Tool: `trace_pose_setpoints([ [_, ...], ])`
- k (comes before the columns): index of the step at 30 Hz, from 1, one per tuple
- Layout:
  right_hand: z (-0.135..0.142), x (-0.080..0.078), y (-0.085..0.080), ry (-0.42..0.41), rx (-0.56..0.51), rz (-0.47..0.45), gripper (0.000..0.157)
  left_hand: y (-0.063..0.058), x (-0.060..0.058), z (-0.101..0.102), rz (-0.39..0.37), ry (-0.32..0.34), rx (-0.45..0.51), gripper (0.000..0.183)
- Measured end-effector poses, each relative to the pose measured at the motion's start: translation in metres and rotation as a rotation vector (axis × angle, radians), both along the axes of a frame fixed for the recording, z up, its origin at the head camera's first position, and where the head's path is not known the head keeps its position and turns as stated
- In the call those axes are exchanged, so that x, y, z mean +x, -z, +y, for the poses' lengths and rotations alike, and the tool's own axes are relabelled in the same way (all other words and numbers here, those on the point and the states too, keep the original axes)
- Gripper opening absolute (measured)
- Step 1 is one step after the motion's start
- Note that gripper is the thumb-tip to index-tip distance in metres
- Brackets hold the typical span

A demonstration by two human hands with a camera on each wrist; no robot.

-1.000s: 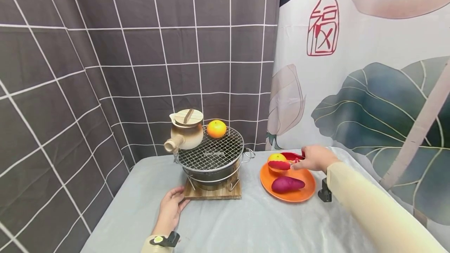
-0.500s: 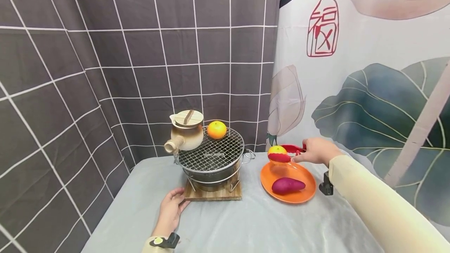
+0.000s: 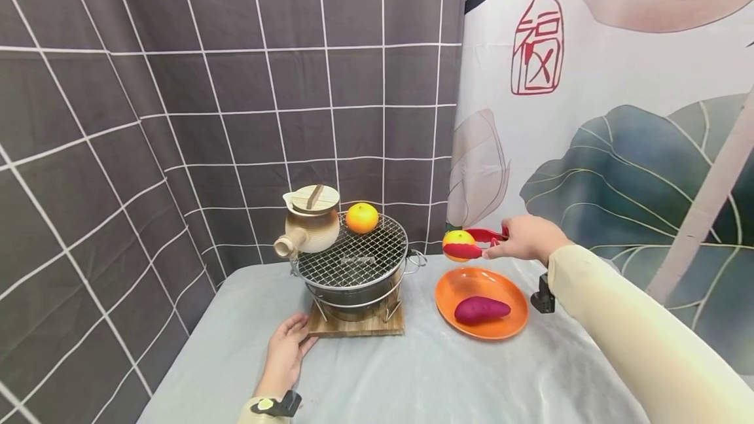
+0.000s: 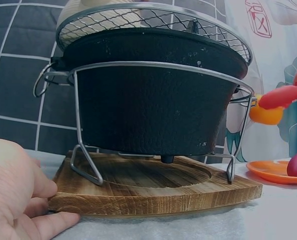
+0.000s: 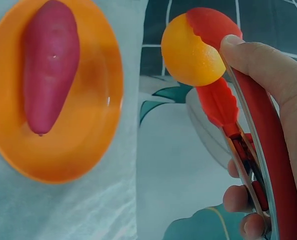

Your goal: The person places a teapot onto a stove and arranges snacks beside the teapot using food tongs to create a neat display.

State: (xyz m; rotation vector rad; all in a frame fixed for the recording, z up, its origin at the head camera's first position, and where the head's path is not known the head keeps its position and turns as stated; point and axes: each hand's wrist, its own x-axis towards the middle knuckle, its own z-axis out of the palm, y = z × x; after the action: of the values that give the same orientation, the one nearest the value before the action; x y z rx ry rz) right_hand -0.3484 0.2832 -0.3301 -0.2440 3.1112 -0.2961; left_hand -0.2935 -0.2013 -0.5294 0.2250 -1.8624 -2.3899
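My right hand (image 3: pixel 528 239) grips red-handled tongs (image 5: pixel 268 145), and their red tips clasp an orange (image 5: pixel 191 52). That orange hangs above the back of an orange plate (image 3: pixel 512 326), where a purple sweet potato (image 3: pixel 482 309) lies. My left hand (image 3: pixel 287 349) holds the left front corner of a wooden board (image 4: pixel 153 202), fingers at its side and thumb along the front. On the board stands a black grill pot (image 4: pixel 153 105) in a wire stand. Its wire mesh (image 3: pixel 341 267) bears a second orange (image 3: pixel 362 218) and a clay teapot (image 3: pixel 315 231) with a wooden lid.
A pale cloth (image 3: pixel 436 378) covers the table. Dark checked curtain (image 3: pixel 353 84) hangs behind the grill and along the left, and a printed white curtain (image 3: pixel 595 84) hangs at the right. A wire handle (image 3: pixel 417 259) juts from the stand's right side toward the plate.
The tongs, held in my right hand, have lifted the orange off the plate, up and slightly left. The left hand stays at the board's corner.
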Motion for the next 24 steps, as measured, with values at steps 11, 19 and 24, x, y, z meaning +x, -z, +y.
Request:
trace_pose_setpoints([
  [11, -0.013, 0.002, -0.023, -0.032, 0.039, 0.043, 0.057, -0.002, -0.001, -0.002, -0.02, 0.019, 0.003, 0.062],
  [19, -0.026, 0.001, -0.036, -0.045, 0.045, 0.078, 0.055, -0.001, 0.0, -0.002, -0.012, 0.029, 0.007, 0.063],
  [24, -0.037, 0.002, -0.042, -0.057, 0.047, 0.104, 0.053, 0.001, 0.0, -0.002, -0.011, 0.027, 0.002, 0.062],
])
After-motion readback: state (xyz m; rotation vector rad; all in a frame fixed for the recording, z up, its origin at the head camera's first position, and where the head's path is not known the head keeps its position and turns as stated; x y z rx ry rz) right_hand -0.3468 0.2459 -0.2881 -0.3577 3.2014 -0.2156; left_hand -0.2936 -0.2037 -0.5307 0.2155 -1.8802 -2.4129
